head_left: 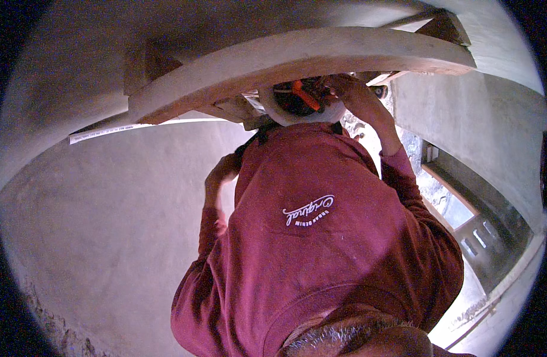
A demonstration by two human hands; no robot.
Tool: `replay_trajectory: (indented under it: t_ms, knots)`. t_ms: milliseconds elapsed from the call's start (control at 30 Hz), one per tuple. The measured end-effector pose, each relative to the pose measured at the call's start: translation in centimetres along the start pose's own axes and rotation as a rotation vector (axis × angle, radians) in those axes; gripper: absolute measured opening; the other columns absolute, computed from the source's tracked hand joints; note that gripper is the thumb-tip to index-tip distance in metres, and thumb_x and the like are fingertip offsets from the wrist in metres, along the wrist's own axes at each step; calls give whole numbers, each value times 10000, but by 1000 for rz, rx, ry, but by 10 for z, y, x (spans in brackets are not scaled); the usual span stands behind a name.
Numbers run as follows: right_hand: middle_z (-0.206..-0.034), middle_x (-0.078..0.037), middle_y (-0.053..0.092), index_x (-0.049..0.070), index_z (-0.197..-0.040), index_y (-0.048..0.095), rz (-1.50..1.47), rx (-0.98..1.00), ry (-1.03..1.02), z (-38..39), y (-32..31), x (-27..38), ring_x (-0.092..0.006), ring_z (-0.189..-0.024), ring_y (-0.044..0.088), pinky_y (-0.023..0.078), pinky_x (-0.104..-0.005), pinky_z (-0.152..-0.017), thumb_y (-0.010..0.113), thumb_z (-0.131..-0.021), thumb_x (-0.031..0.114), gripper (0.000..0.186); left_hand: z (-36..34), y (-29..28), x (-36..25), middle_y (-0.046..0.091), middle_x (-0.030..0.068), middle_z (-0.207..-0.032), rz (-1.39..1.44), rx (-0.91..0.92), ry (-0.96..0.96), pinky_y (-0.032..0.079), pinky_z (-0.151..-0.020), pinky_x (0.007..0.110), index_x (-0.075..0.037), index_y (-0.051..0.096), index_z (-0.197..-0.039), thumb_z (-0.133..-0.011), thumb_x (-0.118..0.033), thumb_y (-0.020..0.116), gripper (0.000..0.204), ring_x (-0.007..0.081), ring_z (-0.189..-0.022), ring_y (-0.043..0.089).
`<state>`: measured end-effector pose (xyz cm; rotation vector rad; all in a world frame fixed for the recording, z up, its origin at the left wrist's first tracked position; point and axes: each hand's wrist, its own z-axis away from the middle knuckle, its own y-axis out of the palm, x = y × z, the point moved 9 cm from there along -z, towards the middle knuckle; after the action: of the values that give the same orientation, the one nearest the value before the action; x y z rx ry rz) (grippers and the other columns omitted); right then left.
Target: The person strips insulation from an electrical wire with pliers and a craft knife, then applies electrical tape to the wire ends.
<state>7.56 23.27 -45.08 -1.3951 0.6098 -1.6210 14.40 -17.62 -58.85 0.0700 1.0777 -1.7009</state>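
Observation:
A round white bucket [276,109] is just in front of my body, under a pale beam. Inside its dark opening lies a bright orange tool handle [306,95], with other dark items too dim to name. My right hand [343,89] reaches over the bucket's right side, its fingers bent down close beside the orange handle. What those fingers grip is hidden in shadow. On the other side, my left hand [227,167] is low by my waist, next to the edge of my maroon sweater. Its fingers are out of sight behind my body.
A thick beam [297,58], bowed by the lens, crosses above the bucket, with wooden supports [444,30] behind it. A white strip [101,134] juts out at the left. Grey plastered surfaces [107,220] surround me. At the right is a brown-framed panel [464,208].

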Motion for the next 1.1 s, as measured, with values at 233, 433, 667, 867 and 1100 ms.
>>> replay_trajectory:
  t_ms: [233, 433, 667, 867, 1100]
  knots:
    - [-1290, -146, 661, 98, -1224, 710, -270, 13, 5, -3, -11, 46, -354, -1265, 531, 404, -449, -1106, 561, -1035, 332, 335, -5, -182, -111, 727, 130, -1105, 783, -351, -38, 563, -853, 306, 5, 661, -1166, -1100, -279, 469, 350, 202, -955, 709]
    - [-1290, -147, 607, 101, -1174, 732, -533, -180, -17, 3, -29, 58, -350, -1312, 468, 344, -462, -1144, 642, -987, 421, 381, -95, -205, -184, 708, 117, -1182, 923, -472, 89, 540, -962, 334, -1, 635, -1246, -1087, -293, 511, 355, 236, -1108, 677]
    - [-1256, -166, 617, 49, -1200, 690, -476, -337, 68, 11, -29, 73, -344, -1208, 566, 429, -438, -1073, 740, -916, 372, 434, -143, -187, -185, 644, 167, -1317, 1147, -256, 301, 543, -1003, 373, 4, 567, -1344, -1042, -213, 556, 372, 300, -1169, 646]
    - [-1108, -156, 679, 31, -1185, 685, -341, -532, 44, 21, -28, 64, -294, -985, 656, 520, -374, -894, 680, -943, 190, 289, -142, -192, -208, 634, 142, -1327, 1776, -58, 493, 551, -1018, 422, 10, 549, -1370, -932, -29, 542, 440, 302, -1207, 633]
    - [-921, -123, 719, 32, -1204, 640, -882, -507, 362, 37, -7, 21, -254, -803, 717, 577, -371, -748, 650, -976, 213, 291, -107, -209, -232, 647, 157, -1272, 1663, 15, 437, 563, -990, 375, 44, 548, -1346, -1010, -144, 605, 389, 257, -1150, 660]
